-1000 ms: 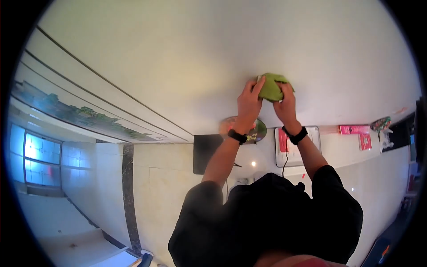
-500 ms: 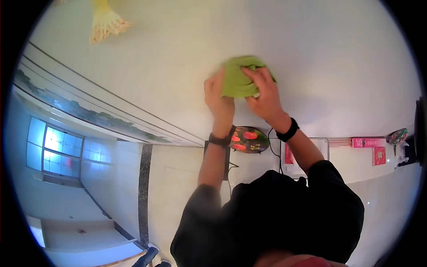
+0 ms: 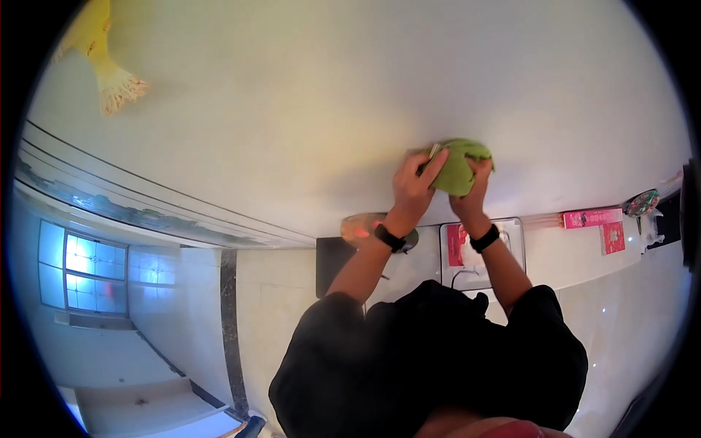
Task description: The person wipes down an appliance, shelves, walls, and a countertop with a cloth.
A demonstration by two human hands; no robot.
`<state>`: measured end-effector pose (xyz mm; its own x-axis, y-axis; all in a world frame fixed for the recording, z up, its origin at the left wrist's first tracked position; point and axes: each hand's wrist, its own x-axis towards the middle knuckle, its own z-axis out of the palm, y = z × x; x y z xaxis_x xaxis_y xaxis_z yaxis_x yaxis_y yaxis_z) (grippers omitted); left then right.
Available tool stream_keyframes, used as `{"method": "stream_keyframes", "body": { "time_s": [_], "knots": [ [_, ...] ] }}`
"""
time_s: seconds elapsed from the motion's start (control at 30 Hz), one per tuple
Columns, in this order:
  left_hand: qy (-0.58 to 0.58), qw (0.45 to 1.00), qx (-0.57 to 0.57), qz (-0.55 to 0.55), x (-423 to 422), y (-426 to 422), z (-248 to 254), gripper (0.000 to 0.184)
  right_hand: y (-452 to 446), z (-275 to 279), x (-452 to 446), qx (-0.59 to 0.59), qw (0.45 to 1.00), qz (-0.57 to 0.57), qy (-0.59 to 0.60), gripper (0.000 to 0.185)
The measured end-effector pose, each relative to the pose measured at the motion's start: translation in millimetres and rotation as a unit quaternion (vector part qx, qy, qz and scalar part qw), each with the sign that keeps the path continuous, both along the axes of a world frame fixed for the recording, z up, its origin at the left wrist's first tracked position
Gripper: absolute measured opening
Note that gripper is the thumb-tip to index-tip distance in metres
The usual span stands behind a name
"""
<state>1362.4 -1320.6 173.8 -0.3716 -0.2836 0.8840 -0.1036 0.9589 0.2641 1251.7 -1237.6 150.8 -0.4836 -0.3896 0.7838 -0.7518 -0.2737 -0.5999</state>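
A crumpled green cloth (image 3: 457, 174) is bunched between my two hands, in front of a broad pale surface. My left hand (image 3: 415, 184) grips its left side, fingers bent over the edge; a small whitish bit shows by the fingertips. On the right side, my right hand (image 3: 475, 190) is closed on the cloth, its fingers partly hidden by the folds. Each wrist has a dark band. Behind my left wrist is a round, colourfully printed object (image 3: 358, 226), partly covered. Below my right hand stands a pale-rimmed tray (image 3: 520, 252) holding a red packet (image 3: 456, 247).
A pink box (image 3: 593, 218) and a red packet (image 3: 613, 239) lie to the right, near another round patterned object (image 3: 643, 203). A dark flat panel (image 3: 334, 269) is left of my forearm. Yellow fringed fabric (image 3: 109, 69) hangs at upper left; a window (image 3: 95, 255) is far left.
Both hands have moved right and down in the view with the green cloth, which is now bunched differently. The view has shifted somewhat, and the fringed fabric appears farther left.
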Motion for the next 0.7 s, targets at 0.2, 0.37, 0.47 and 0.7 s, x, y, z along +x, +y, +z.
{"method": "stream_keyframes", "body": {
  "time_s": [0.2,0.37,0.47,0.7],
  "knots": [
    [-0.045,0.999,0.018,0.016,38,-16,-37,0.063,-11,-37,28,0.059,0.997,0.051,0.02,0.047],
    [-0.062,0.995,0.024,0.074,71,-28,-45,0.065,-17,-10,55,0.096,0.99,0.105,-0.004,0.046],
    [-0.03,0.996,0.043,0.077,81,-27,-21,0.067,-17,15,62,0.095,0.986,0.139,0.001,0.05],
    [0.046,0.992,0.023,0.114,72,-22,92,0.061,-35,108,61,0.001,0.988,0.146,0.05,0.055]
  ]
}}
